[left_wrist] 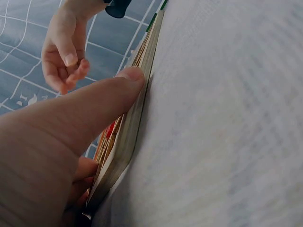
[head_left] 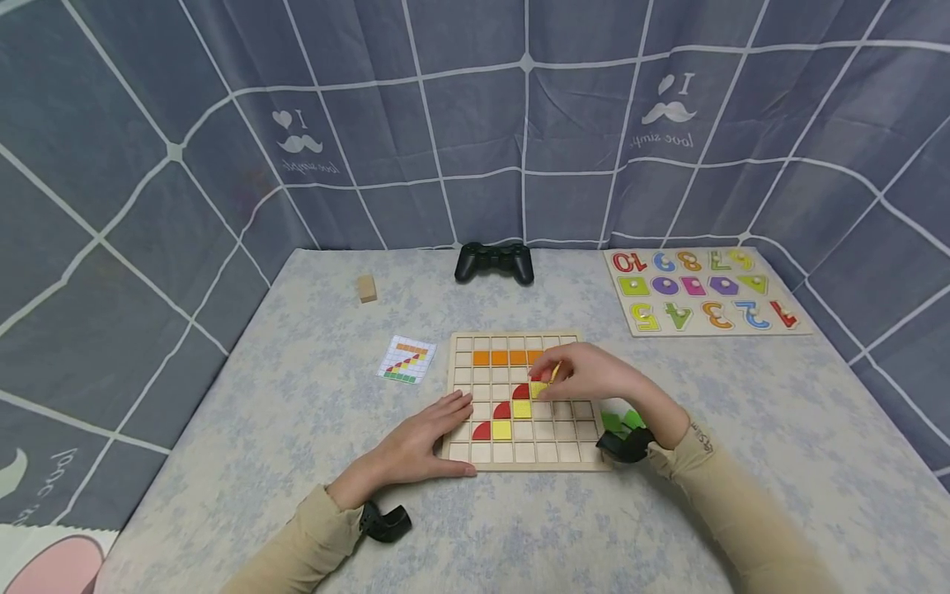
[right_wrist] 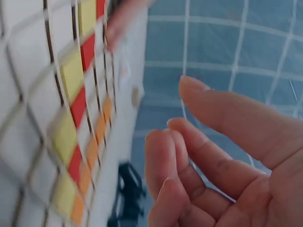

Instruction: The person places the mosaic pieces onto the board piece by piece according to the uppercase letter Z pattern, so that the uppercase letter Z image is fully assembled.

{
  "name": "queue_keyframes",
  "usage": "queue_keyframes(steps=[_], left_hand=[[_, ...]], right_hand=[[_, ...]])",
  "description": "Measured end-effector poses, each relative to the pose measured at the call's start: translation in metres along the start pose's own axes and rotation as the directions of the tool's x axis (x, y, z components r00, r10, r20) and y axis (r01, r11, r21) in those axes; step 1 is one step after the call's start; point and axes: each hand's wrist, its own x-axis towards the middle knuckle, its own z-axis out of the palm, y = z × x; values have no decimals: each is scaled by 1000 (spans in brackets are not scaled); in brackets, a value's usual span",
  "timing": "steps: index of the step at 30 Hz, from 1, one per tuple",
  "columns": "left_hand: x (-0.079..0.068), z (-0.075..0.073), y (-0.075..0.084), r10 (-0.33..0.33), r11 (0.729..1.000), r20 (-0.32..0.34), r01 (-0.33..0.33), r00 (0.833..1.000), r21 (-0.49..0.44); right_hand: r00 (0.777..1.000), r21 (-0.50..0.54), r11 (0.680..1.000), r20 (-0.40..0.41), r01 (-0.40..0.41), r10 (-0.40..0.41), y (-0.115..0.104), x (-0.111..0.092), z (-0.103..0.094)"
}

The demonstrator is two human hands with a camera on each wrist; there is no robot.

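Note:
A wooden grid board [head_left: 579, 454] lies on the table, with a row of orange squares [head_left: 500, 358] across its upper part. Below runs a diagonal of red quarter-circle tiles [head_left: 482, 431] beside yellow square tiles [head_left: 501, 430]. My left hand [head_left: 423, 441] rests at the board's front left corner, fingers extended over the left side. In the left wrist view its thumb [left_wrist: 106, 101] touches the board's edge. My right hand [head_left: 594, 371] is over the diagonal's upper end, by a yellow tile seen between finger and thumb. The right wrist view shows its fingers [right_wrist: 158, 158] parted from the thumb, holding nothing.
Green tiles [head_left: 623, 421] lie right of the board, partly behind the right wrist's black strap. A pattern card [head_left: 406, 360] is left of the board. Farther back are a wooden block [head_left: 367, 289], a black game controller [head_left: 494, 262] and a number-and-shape puzzle [head_left: 705, 293].

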Motion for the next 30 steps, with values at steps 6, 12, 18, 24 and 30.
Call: queue_keyframes(steps=[6,12,18,24,30], left_hand=[[0,0,0,3,1000,3,-3,1000,2],[-1,0,-1,5,1000,0,-5,1000,3],[-1,0,-2,2,1000,1,-2,1000,2],[-1,-1,-2,13,1000,2,-13,1000,3],[-1,-2,-3,29,1000,5,-29,1000,7]], right_hand=[[997,27,999,-60,-44,45,25,-28,-27],[996,68,995,-58,-67,71,53,-56,-37],[996,122,990,-27,-76,79,74,-76,-36],[994,130,986,7,-108,108,89,-84,-33],[993,165,980,44,-113,107,97,-85,-31]])
